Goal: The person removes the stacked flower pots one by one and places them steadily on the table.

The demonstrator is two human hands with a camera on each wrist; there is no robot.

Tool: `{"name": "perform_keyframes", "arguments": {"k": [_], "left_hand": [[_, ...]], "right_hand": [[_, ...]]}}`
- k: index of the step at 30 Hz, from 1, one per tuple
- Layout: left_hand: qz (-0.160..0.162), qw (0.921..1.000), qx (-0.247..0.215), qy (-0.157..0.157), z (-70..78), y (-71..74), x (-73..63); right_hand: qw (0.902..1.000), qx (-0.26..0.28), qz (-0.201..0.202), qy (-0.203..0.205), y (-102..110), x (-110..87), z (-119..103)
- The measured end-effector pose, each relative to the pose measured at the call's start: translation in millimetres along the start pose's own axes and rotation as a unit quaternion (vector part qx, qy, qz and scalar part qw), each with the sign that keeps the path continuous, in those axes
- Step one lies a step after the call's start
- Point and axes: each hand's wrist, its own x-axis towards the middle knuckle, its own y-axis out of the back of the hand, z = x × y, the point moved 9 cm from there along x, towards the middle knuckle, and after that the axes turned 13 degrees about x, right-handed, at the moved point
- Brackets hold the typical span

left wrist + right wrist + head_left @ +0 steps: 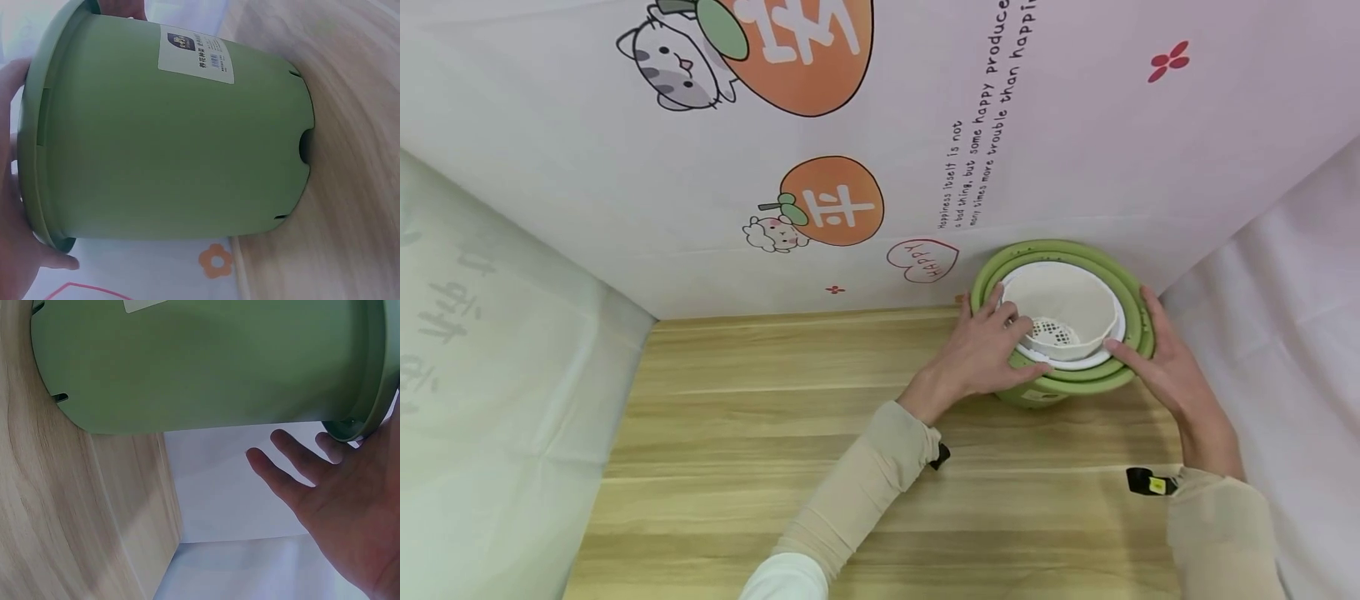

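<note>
A green flowerpot (169,137) stands at the back right of the table, with another green rim nested inside it. Within these sits a white pot (1067,296) whose bottom has drainage holes. My left hand (981,350) holds the left side of the stack, several fingers over the rims and one finger outside the green rim. On the right side, my right hand (1168,367) grips the rim, its thumb on the white pot's edge. In the right wrist view its fingers (300,456) spread beside the green wall, some reaching behind the rim.
The wooden table (775,400) meets a printed white cloth backdrop (700,192) close behind the pots. White cloth also hangs at the right (1285,308) and left (512,350). A label (197,53) is stuck on the green pot's side.
</note>
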Motion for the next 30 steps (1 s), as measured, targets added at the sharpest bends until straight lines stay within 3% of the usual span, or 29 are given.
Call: {"name": "perform_keyframes", "arguments": {"k": [6, 18, 25, 30], "left_hand": [[0.039, 0.9992, -0.009, 0.002, -3.4, 4.4, -0.8], [0.073, 0.9973, 0.003, 0.003, -1.7, 8.9, -0.9], [0.145, 0.9894, -0.001, 0.002, -2.5, 19.2, -0.4], [0.209, 0.9772, -0.02, -0.029, 0.2, 28.1, -2.0]], "right_hand": [[1.0, -0.003, 0.002, 0.002, 0.0, 1.1, 1.4], [0.9999, 0.006, 0.005, 0.007, 0.9, 1.1, 2.0], [0.9998, 0.001, 0.004, 0.019, 0.2, 0.5, -1.2], [0.9996, 0.007, 0.009, 0.025, 0.3, 0.0, -1.9]]}}
